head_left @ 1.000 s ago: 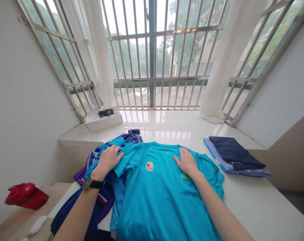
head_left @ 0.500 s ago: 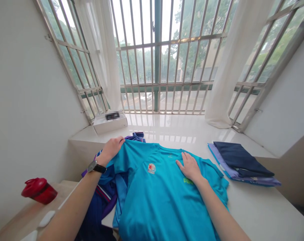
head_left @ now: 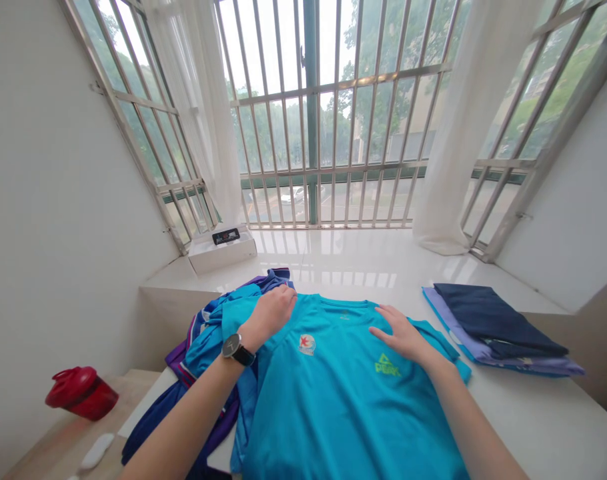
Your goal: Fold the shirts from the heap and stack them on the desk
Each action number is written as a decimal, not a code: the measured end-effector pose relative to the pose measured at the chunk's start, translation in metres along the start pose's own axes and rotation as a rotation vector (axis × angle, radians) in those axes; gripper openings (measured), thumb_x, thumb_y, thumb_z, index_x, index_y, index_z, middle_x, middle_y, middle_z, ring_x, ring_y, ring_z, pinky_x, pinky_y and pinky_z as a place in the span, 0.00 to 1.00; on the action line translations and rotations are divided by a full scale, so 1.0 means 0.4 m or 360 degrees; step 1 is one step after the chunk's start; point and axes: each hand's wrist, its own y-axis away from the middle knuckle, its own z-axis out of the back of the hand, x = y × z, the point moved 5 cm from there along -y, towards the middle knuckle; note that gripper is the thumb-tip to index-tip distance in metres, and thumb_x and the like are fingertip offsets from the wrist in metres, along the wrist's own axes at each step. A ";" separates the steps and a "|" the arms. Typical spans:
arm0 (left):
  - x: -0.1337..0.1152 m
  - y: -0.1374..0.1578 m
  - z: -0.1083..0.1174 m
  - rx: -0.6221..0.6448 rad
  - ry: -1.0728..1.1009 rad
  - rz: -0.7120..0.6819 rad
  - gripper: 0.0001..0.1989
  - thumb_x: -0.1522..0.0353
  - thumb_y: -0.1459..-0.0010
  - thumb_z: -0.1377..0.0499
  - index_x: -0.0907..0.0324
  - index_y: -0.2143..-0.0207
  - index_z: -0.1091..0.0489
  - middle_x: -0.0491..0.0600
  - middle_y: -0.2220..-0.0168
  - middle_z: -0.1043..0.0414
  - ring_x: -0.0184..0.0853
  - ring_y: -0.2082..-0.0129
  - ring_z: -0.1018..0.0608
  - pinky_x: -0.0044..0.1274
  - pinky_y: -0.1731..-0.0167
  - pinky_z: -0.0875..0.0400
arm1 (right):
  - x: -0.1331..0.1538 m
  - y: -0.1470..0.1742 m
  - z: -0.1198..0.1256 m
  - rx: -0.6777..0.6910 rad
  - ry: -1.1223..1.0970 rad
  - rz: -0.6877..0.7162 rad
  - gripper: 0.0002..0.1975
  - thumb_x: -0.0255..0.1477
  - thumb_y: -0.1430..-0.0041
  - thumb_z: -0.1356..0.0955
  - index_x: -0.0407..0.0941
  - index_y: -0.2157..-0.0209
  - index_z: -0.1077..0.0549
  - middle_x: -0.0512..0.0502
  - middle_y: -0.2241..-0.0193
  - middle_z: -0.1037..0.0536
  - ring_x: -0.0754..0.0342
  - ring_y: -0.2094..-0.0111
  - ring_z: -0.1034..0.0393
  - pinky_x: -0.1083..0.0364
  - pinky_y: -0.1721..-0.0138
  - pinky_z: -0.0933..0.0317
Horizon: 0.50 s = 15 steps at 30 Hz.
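A turquoise T-shirt (head_left: 323, 393) lies spread front side up, collar toward the window, with a red-star badge and a green logo on its chest. My left hand (head_left: 271, 312), with a watch on the wrist, is closed in a pinch at the shoulder edge left of the collar; the fingertips are partly hidden. Over the shoulder right of the collar, my right hand (head_left: 403, 337) has its fingers apart, lying on or just above the fabric. Beneath the shirt's left side is a loose heap of blue and purple clothes (head_left: 183, 360).
A stack of folded clothes (head_left: 498, 320), navy on top, sits on the right of the white ledge (head_left: 533, 407). At the back left, a dark phone-like device lies on a white box (head_left: 223, 252). A red cup (head_left: 81, 393) stands low at left. Barred windows (head_left: 328, 133) close off the back.
My left hand has moved right from the sleeve side to near the collar. My right hand has shifted slightly right, uncovering the green logo. The left sleeve now lies lower over the heap.
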 end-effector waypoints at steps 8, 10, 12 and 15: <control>-0.204 -0.049 -0.293 0.0512 0.0035 0.0077 0.43 0.47 0.36 0.55 0.74 0.33 0.50 0.71 0.32 0.54 0.62 0.33 0.50 0.47 0.38 0.49 | 0.028 0.025 -0.044 0.0192 0.0236 -0.0067 0.38 0.49 0.39 0.39 0.42 0.34 0.41 0.38 0.33 0.43 0.38 0.32 0.52 0.40 0.35 0.53; -0.187 -0.052 -0.319 0.0501 0.0070 0.0088 0.45 0.44 0.37 0.58 0.72 0.32 0.54 0.69 0.31 0.59 0.63 0.32 0.55 0.49 0.37 0.54 | 0.035 0.026 -0.052 0.0215 0.0292 -0.0121 0.38 0.49 0.37 0.41 0.41 0.33 0.45 0.40 0.32 0.46 0.38 0.31 0.56 0.40 0.34 0.56; -0.165 -0.051 -0.330 0.0525 0.0104 0.0047 0.47 0.43 0.38 0.58 0.71 0.31 0.56 0.68 0.30 0.62 0.62 0.32 0.58 0.50 0.37 0.56 | 0.045 0.026 -0.056 0.0239 0.0335 -0.0157 0.39 0.50 0.36 0.43 0.41 0.32 0.47 0.41 0.31 0.49 0.39 0.31 0.58 0.40 0.34 0.58; -0.133 -0.043 -0.332 0.0523 0.0128 0.0026 0.49 0.41 0.40 0.60 0.69 0.30 0.57 0.67 0.30 0.64 0.62 0.31 0.59 0.49 0.37 0.58 | 0.064 0.025 -0.060 0.0257 0.0363 -0.0160 0.38 0.50 0.36 0.44 0.42 0.32 0.48 0.42 0.31 0.50 0.40 0.31 0.59 0.40 0.33 0.60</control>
